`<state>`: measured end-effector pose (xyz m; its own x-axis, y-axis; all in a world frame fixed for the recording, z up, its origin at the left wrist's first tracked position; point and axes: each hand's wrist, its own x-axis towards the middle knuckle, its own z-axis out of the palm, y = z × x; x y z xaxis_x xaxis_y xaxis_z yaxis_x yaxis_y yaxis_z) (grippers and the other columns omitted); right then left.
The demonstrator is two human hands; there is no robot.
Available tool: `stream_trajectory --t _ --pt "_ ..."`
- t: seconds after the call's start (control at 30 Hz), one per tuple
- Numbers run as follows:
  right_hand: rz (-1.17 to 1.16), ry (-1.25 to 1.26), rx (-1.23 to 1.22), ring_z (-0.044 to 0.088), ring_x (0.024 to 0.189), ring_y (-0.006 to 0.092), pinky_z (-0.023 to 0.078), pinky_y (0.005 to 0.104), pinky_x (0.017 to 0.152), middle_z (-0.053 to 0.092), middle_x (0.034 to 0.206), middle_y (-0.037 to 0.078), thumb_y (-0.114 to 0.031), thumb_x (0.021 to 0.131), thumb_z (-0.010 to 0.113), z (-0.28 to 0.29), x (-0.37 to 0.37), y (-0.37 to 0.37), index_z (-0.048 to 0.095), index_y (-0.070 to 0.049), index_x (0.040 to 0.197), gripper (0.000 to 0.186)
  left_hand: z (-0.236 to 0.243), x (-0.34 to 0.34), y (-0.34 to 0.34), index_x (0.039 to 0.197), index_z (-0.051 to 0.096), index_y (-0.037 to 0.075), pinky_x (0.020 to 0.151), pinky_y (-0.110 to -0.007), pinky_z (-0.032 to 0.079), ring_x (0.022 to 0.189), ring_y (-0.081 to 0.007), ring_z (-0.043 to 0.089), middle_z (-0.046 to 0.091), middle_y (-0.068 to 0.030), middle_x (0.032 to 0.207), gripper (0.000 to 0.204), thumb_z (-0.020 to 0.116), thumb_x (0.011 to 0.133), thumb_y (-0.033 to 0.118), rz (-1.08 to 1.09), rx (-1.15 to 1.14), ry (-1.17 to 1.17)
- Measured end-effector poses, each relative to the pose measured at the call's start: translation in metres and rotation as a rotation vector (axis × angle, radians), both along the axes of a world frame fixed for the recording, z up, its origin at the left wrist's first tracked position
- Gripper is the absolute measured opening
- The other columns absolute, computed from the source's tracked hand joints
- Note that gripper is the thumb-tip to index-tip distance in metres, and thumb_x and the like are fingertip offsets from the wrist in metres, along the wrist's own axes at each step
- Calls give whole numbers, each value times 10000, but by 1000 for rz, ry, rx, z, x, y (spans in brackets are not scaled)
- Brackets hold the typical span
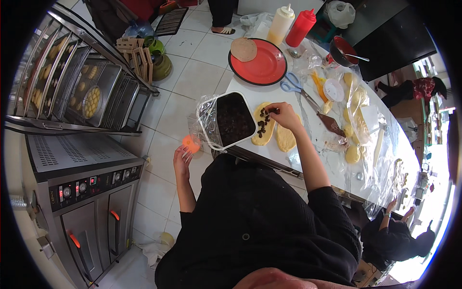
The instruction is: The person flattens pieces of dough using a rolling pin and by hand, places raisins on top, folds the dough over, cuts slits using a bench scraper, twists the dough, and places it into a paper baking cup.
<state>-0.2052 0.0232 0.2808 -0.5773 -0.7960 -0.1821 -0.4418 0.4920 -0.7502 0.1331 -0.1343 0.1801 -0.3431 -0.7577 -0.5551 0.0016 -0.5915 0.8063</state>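
My right hand (285, 117) is over a flattened oval of yellow dough (261, 138), its fingers pinched together on some raisins. A line of dark raisins (262, 126) lies along the dough's middle. Just right of it lies a second dough oval (287, 141), partly covered by my hand and wrist. Left of the dough, a white square tub (253, 126) holds many more dark raisins, with clear plastic wrap (206, 115) bunched over its left side. Beyond the table edge, my left hand (182, 160) has its fingers on a round orange plastic piece (191, 143).
A red plate (264, 65) carries a flat brown disc (244, 49). Blue-handled scissors (293, 84), a brown-filled piping bag (331, 124) and plastic-covered dough balls (352, 154) lie rightward. Squeeze bottles (301, 28) stand behind. An oven (91, 192) and tray rack (94, 94) stand left; a co-worker (399, 236) is lower right.
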Motion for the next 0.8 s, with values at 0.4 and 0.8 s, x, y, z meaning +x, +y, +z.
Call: stream_trajectory --t 0.4,0.8 --pt "59 -88 35 617 705 191 481 285 680 638 749 94 -23 603 623 2 7 9 635 -23 806 203 -4 -3 1 1149 415 87 849 -337 375 985 -212 490 486 -79 1098 360 446 831 252 -11 5 0" --pt "5 71 126 600 764 274 474 337 697 622 800 146 9 633 541 -5 35 9 639 -27 818 213 0 -13 6 1118 430 93 833 -326 389 957 -197 508 507 -71 1079 328 438 823 237 -72 30 -41"
